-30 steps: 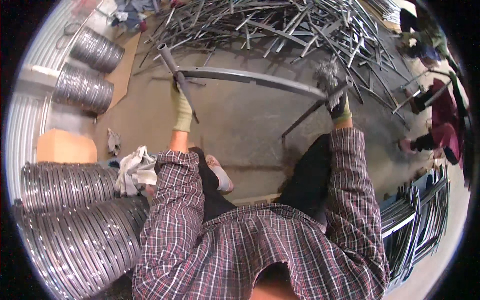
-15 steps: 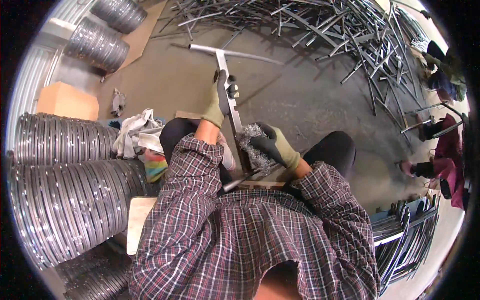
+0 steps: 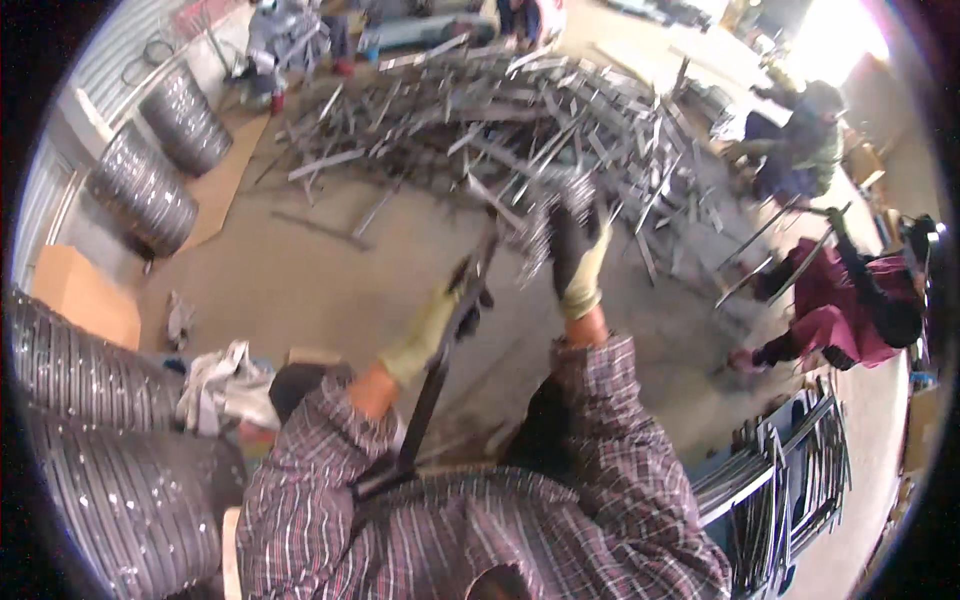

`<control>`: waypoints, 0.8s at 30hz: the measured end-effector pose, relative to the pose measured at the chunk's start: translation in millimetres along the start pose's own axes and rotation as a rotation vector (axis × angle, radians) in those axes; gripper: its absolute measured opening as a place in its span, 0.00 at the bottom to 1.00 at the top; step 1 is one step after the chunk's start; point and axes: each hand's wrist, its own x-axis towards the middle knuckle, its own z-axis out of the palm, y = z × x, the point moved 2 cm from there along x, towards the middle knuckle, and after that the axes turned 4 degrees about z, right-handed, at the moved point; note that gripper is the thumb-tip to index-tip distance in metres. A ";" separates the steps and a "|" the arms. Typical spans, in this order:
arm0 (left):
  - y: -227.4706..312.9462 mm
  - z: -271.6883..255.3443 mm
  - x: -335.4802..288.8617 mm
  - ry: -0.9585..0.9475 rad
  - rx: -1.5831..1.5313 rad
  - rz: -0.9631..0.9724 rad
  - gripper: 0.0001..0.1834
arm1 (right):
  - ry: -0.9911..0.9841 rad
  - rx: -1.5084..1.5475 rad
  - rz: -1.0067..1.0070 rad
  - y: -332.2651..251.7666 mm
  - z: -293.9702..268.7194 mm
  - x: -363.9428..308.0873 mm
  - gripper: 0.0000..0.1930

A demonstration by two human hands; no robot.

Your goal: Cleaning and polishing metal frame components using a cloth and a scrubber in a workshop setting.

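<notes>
My left hand (image 3: 452, 308), in a black and yellow-green glove, grips a T-shaped metal tube (image 3: 427, 405) partway along its stem. The tube slants away from my body, its crosspiece against my plaid shirt and its free end pointing forward. My right hand (image 3: 578, 245), gloved alike, is raised ahead and closed round a tangled wad of steel wool (image 3: 537, 238). This wad is beside the tube's far end; blur hides whether they touch.
Beyond my hands lies a large heap of metal tubes (image 3: 420, 140). Bundled metal rings (image 3: 120, 510) stand at left, by a crumpled cloth (image 3: 230, 390). Stacked frames (image 3: 770, 490) lie at lower right. A person in maroon (image 3: 850, 300) sits at right; others are farther back.
The tube has been turned end for end, its crosspiece now near my body. My right hand has moved forward with the steel wool. The view has tilted up.
</notes>
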 end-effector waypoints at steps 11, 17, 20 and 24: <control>12.4 29.2 -27.6 -0.493 -0.317 -0.190 0.31 | 0.031 -0.186 -0.087 10.8 -67.7 2.7 0.18; -45.3 -20.6 -111.5 -0.273 -0.505 -0.427 0.51 | 0.196 -0.125 0.005 14.7 -138.0 34.7 0.16; -84.5 -5.7 -139.9 -0.110 -0.457 -0.238 0.56 | 0.206 -0.150 -0.006 29.7 -151.1 46.5 0.15; -52.7 36.6 -146.0 -0.016 -0.443 -0.227 0.57 | 0.384 -0.379 -0.242 50.1 -157.1 52.7 0.15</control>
